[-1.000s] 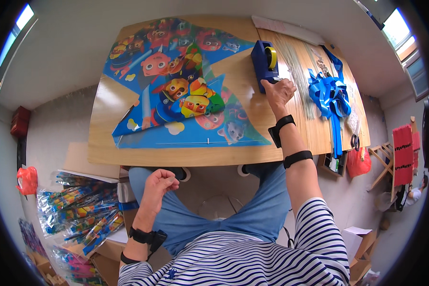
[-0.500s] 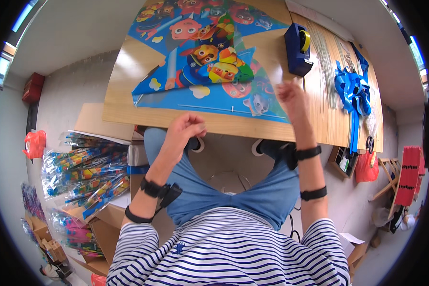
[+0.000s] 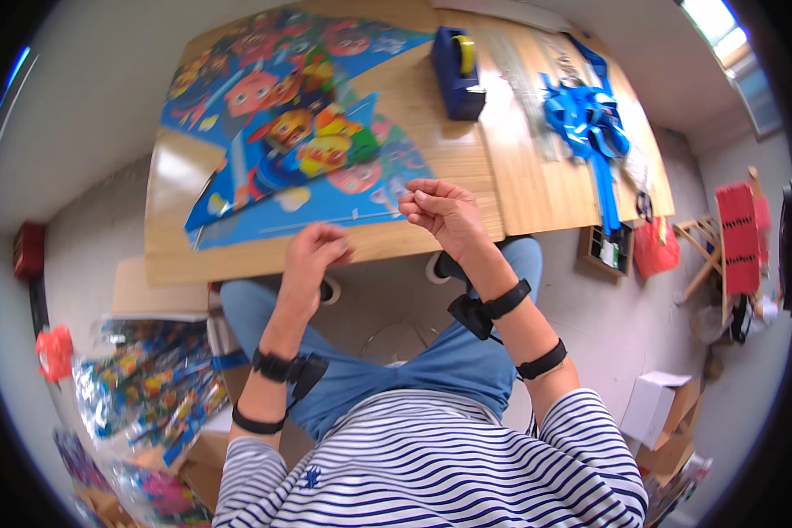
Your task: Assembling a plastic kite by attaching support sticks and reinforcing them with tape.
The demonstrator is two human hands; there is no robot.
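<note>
A blue kite (image 3: pixel 282 195) printed with cartoon animals lies across the left half of the table, its sheets overlapping. Along the near edge of its film runs a thin white rod (image 3: pixel 326 223). My left hand (image 3: pixel 306 268) hovers just off the table's near edge, fingers loosely curled and apart from the thumb, with nothing seen in it. My right hand (image 3: pixel 449 218) is raised beside the kite's right corner, thumb and fingertips pinched together. Whatever is in that pinch is too small to make out. Beyond it stands a dark blue tape dispenser (image 3: pixel 456 79) with a yellow roll.
Thin clear rods (image 3: pixel 524 92) and a tangle of blue ribbon (image 3: pixel 590 119) lie on the table's right part. Scissors (image 3: pixel 644 207) hang at its right edge. Packaged kites (image 3: pixel 150 378) fill the floor at left. A small box (image 3: pixel 605 251) sits below the table's right side.
The whole view has swung, so the table appears further left. My right hand has come from near the tape dispenser back toward the kite's right corner. My left hand stays near the table edge.
</note>
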